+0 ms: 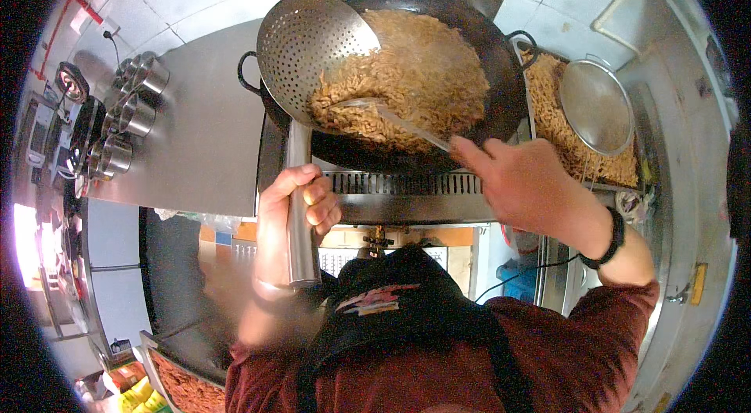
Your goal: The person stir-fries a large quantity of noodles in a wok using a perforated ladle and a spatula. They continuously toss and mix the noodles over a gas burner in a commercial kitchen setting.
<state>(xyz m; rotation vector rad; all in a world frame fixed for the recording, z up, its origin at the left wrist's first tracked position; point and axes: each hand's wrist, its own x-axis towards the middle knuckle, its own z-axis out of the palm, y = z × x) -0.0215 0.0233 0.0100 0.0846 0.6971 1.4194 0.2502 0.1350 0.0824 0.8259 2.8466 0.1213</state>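
Note:
Before me a large black wok [504,90] with two loop handles holds bubbling oil and many small browned strips of food [428,78]. My left hand [305,202] is closed around the thick metal handle of a large perforated strainer [311,55]. The strainer's bowl is tilted over the wok's left side, its lower right edge among the strips. My right hand [522,178] grips the handle of a metal ladle or spatula [416,130]; its head lies among the strips beside the strainer, partly hidden by them.
Right of the wok stands a tray [531,114] of fried strips with a round mesh skimmer [597,107] on top. A steel counter [199,119] on the left bears several metal pots [138,114]. A tray of reddish food [188,383] is at the lower left.

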